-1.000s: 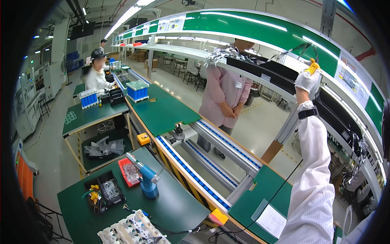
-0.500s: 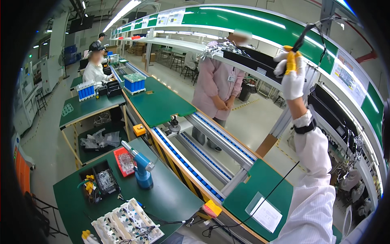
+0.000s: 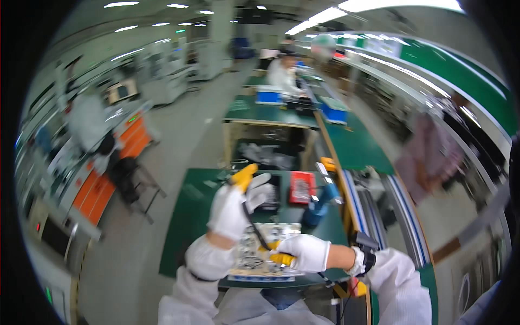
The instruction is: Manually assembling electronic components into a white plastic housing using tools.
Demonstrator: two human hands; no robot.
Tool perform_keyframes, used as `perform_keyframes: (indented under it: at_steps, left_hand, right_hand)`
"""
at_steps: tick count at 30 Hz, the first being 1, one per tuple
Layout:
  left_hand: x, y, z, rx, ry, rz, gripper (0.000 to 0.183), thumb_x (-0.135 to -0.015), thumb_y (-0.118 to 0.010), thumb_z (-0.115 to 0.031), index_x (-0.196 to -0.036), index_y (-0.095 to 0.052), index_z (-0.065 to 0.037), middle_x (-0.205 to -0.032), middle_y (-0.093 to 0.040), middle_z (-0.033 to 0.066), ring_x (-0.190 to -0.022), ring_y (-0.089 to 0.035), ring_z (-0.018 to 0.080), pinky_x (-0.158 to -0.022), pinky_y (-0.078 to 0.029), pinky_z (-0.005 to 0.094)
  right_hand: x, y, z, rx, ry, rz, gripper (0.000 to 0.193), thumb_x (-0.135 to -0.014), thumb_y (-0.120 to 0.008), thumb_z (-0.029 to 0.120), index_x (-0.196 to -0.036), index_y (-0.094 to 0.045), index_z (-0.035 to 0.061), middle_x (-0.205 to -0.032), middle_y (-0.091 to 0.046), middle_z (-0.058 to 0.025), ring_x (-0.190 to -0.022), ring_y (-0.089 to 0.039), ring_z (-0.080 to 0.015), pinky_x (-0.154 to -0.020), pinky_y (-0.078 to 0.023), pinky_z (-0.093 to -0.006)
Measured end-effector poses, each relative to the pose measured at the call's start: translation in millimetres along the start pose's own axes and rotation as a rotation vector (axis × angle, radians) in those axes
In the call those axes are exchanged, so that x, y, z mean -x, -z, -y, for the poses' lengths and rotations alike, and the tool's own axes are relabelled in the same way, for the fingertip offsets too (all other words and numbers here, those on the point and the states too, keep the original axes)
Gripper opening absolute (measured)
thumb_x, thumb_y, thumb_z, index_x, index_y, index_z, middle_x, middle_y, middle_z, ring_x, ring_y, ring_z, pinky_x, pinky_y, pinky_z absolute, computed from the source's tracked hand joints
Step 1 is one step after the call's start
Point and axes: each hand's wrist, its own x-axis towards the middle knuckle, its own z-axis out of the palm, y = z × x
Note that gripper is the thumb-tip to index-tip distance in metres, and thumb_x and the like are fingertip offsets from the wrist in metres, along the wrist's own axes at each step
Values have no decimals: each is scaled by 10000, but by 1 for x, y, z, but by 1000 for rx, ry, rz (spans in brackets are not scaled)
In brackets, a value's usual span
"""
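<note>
Both my hands wear white gloves with yellow fingertips. My left hand (image 3: 230, 208) is raised over the near table, its fingers stretched up and apart. Its palm is beside the upper end of a black cable (image 3: 257, 229); whether they touch is blurred. My right hand (image 3: 303, 253) is closed around the lower part of that cable, at the right of the left hand. Beneath both hands lies a white battery holder frame (image 3: 252, 265) with round openings and blue along its near edge. The hands partly cover it.
A red tray (image 3: 302, 188) and a blue power tool (image 3: 317, 210) stand beyond the frame on the green table (image 3: 187, 216). A dark parts bin (image 3: 275, 195) is partly hidden behind my left hand. The conveyor (image 3: 368, 200) runs along the right. Co-workers are farther off.
My view has swung left and down to the near table. My right hand has come down from the overhead rail with the black cable. My left hand has risen into view.
</note>
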Motion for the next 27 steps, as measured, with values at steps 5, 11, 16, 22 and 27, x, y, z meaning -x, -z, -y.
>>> perform_keyframes:
  at_steps: [5,11,16,22,27]
  left_hand:
    - [26,38,-19,72,-147,-57,511,-1077,-328,-278,-1522,-383,-33,-1444,-514,278,-1054,-683,362,-927,-580,413]
    - [29,3,-9,-158,-260,128,558,-1071,-403,-407,-1513,-441,-68,-1464,-525,210,-1181,-611,282,-965,-509,379]
    - [20,13,-3,-487,-411,27,446,-1053,-523,-366,-1340,-615,-37,-1312,-655,142,-1158,-629,237,-958,-506,347]
    - [20,28,18,-834,-395,53,304,-1039,-500,-75,-1310,-629,-22,-1277,-680,96,-1140,-657,202,-997,-504,313]
    - [15,35,40,-508,-184,266,437,-1099,-372,-277,-1417,-537,-28,-1420,-581,109,-1237,-602,217,-1098,-438,347]
  right_hand:
    - [-45,-17,-4,-151,-66,113,255,-1041,-565,247,-1174,-644,44,-973,-697,-142,-879,-655,-287,-807,-516,-359]
    - [-88,-10,-5,-820,-176,129,298,-1076,-528,292,-1140,-677,42,-917,-681,18,-783,-538,-49,-711,-465,-237]
    - [-81,-9,-6,-824,-267,-291,167,-967,-690,80,-1115,-739,21,-898,-709,-11,-885,-672,-94,-773,-544,-228]
    - [-59,-17,-42,-704,-160,-683,121,-892,-706,-68,-839,-605,-27,-818,-662,-16,-891,-667,-124,-820,-568,-261]
    - [-57,-3,-28,-696,-269,-299,270,-1043,-597,257,-968,-678,11,-740,-624,9,-642,-547,-78,-606,-449,-238]
